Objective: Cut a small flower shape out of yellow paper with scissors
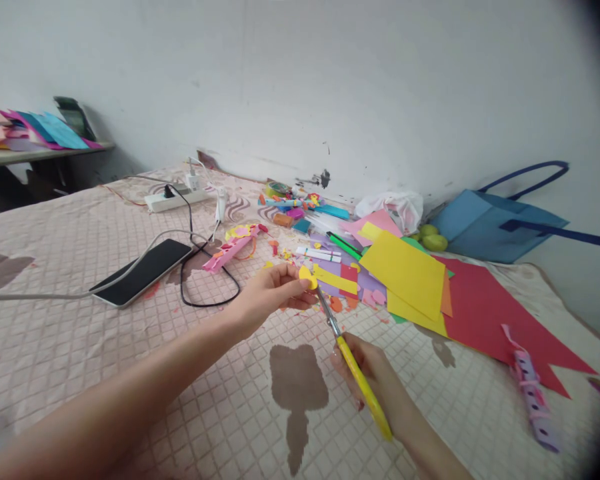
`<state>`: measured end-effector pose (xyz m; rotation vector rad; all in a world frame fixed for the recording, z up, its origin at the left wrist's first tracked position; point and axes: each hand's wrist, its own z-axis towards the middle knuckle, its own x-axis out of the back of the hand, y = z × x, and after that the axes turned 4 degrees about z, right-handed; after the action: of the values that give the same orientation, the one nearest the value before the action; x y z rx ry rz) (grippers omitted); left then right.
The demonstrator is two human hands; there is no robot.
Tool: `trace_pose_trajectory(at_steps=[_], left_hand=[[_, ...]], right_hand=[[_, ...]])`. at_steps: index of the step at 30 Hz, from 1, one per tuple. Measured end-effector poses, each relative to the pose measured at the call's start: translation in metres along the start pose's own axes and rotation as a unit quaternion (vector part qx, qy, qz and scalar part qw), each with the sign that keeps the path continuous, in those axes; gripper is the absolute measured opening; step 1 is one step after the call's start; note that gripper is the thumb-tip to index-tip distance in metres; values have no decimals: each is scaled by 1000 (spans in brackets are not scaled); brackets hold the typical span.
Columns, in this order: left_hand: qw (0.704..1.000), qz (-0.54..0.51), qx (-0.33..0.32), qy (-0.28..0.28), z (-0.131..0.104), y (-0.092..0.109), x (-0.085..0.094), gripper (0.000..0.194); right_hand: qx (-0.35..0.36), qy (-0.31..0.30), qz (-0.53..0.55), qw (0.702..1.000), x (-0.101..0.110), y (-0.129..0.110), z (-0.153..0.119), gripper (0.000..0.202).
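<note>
Yellow paper scrap point(307, 276) is pinched tight in the left hand point(275, 291) above the bed point(55, 333); right hand point(367, 370) grips the yellow scissors point(353, 363), blades at its edge. I'd take small snips and turn the paper, not the scissors.

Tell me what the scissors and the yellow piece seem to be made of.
Scissors: shiny grey blades, likely metal; glossy yellow handles, probably plastic. Yellow piece, in the left hand: thin, matte and flat, so apparently paper or craft foam. The right hand holds the scissors.
</note>
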<state>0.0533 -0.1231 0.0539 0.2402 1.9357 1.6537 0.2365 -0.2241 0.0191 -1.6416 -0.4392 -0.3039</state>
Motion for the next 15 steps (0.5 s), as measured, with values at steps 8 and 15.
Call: trace_pose_trajectory(at_steps=[8,15], left_hand=[[1000,-17,-4,13,1,-1,2,22],[1000,0,-26,16,-1,1,-1,23]], right_hand=[[1,1,-6,1000,-1,1,1,31],[24,4,-16,1000,-1,1,1,30]])
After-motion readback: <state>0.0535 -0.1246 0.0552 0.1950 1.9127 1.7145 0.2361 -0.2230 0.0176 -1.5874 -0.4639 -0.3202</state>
